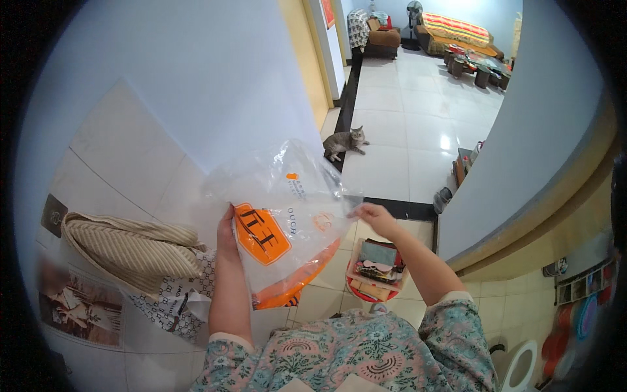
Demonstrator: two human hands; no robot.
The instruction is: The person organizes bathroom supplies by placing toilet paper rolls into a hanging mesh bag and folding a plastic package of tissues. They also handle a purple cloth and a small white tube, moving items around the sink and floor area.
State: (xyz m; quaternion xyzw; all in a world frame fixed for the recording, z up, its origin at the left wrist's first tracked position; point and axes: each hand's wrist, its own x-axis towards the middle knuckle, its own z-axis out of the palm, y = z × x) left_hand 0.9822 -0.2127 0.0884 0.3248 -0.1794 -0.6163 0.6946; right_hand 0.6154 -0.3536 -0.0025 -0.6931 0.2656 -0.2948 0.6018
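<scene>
Both hands pinching clear plastic bag (pixel 281 209), left hand (pixel 228 236), right hand (pixel 373 217), long axis tilted

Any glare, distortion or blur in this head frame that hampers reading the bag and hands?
Head view: fisheye bends the wall edges and blacks out the corners; glare patch on the far floor tiles; the clear bag shows creased highlights yet stays sharp, as do the left hand and right hand.
</scene>
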